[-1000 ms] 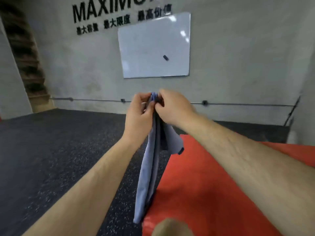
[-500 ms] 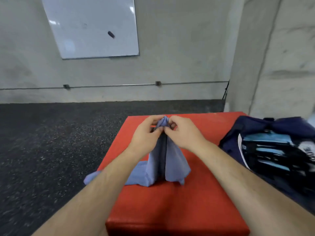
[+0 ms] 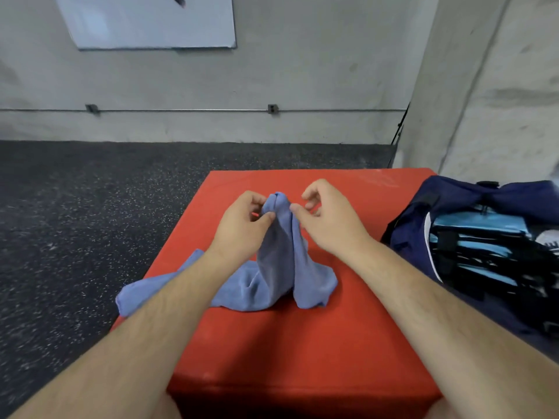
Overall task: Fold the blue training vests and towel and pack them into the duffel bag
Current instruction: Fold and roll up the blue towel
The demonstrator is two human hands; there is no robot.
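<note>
From the head camera we look down on a red padded block (image 3: pixel 302 352) that fills the lower middle of the view, and the blue towel (image 3: pixel 281 267) sits on the block's far half. Its top is gathered into a peak that stands up, while the rest spreads over the red surface. One end trails toward 8 o'clock and hangs past the block's left edge over the dark speckled floor (image 3: pixel 90 207). Our left hand (image 3: pixel 242 228) pinches that peak from the 9 o'clock side, thumb and fingertips closed on the cloth. Our right hand (image 3: pixel 332 225) is just beside the peak at 3 o'clock. Its thumb tip rests against the fabric, but its fingers (image 3: pixel 313 190) are loosely curled and lifted off it, gripping nothing. The two hands are close together with only the towel's peak between them. At 3 o'clock from the towel the navy duffel bag (image 3: pixel 453 204) lies on the right part of the block, well apart from the cloth. Light blue and black material shows at the bag's top, too blurred for us to tell what it is. Beyond the floor a grey concrete wall (image 3: pixel 302 71) carries a thin metal rail (image 3: pixel 181 110), and a whiteboard (image 3: pixel 145 22) hangs at 11 o'clock. A concrete pillar (image 3: pixel 484 86) rises at 2 o'clock.
</note>
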